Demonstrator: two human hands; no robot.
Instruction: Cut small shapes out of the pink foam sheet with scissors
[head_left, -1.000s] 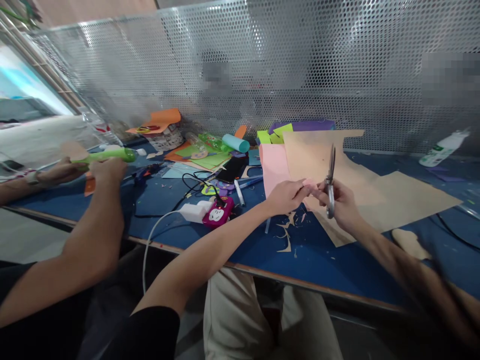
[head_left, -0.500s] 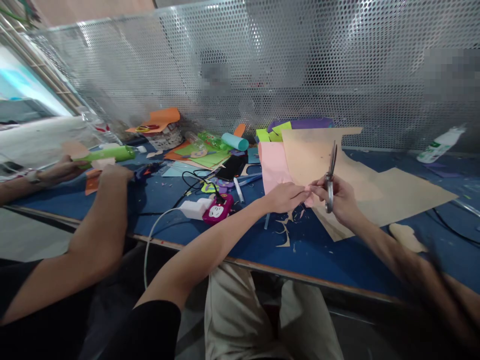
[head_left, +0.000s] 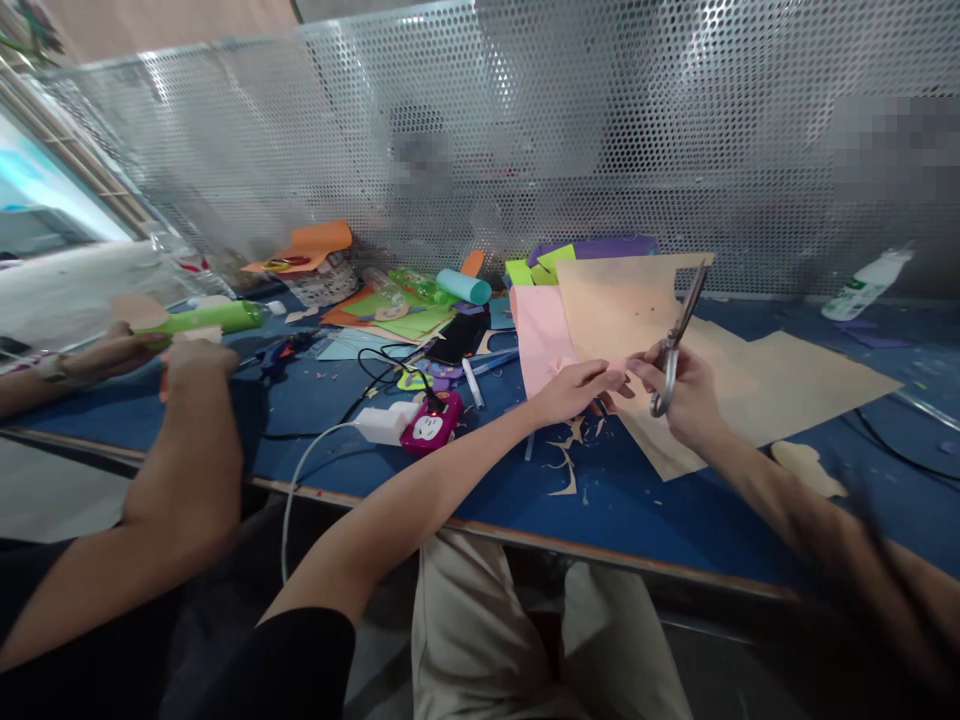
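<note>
My right hand [head_left: 688,392] is closed around a pair of scissors [head_left: 684,322], whose blades point up and away from me. Close by on its left, my left hand [head_left: 576,390] pinches a small pink piece [head_left: 619,367], largely covered by the fingers. The right fingertips come up against this piece too. Behind my hands lie a pink sheet [head_left: 536,325] and a large tan sheet [head_left: 619,300], both apparently craft foam or paper. Thin tan offcuts [head_left: 566,470] are scattered on the blue table below my left hand.
A magenta power adapter [head_left: 433,424] with cables sits left of my forearm, near a white marker [head_left: 472,383] and a black phone [head_left: 457,338]. At far left, a co-worker's hands [head_left: 199,358] hold a green bottle [head_left: 214,318]. A white glue bottle [head_left: 870,284] stands back right.
The scissors have tilted to the right in my right hand. My left fingers have shifted slightly around the pink piece. The view has moved a little.
</note>
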